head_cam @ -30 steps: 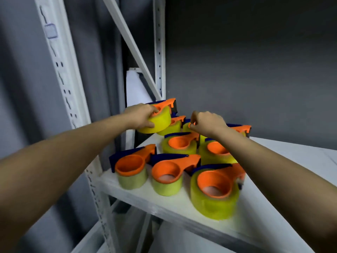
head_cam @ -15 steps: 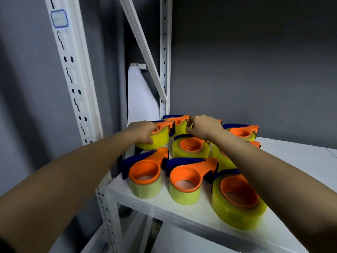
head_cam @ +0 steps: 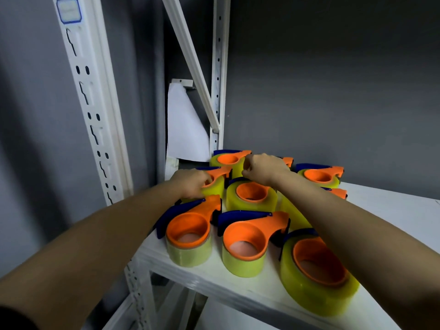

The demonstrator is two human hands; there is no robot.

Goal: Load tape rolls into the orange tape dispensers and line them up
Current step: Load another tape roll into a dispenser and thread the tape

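Gripping a loaded dispenser (head_cam: 212,184) mid-frame, your left hand (head_cam: 190,183) is curling around light, stiff, slippery tape; your right hand (head_cam: 262,166) is curling unclearly.

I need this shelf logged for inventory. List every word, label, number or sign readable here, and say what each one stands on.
No text here can be read.
Blue-bordered label on the front shelf upright: too blurred to read; no letters or numbers can be made out.
Orange tape dispensers: no print or brand visible.
White sheet behind the shelf: no writing visible.
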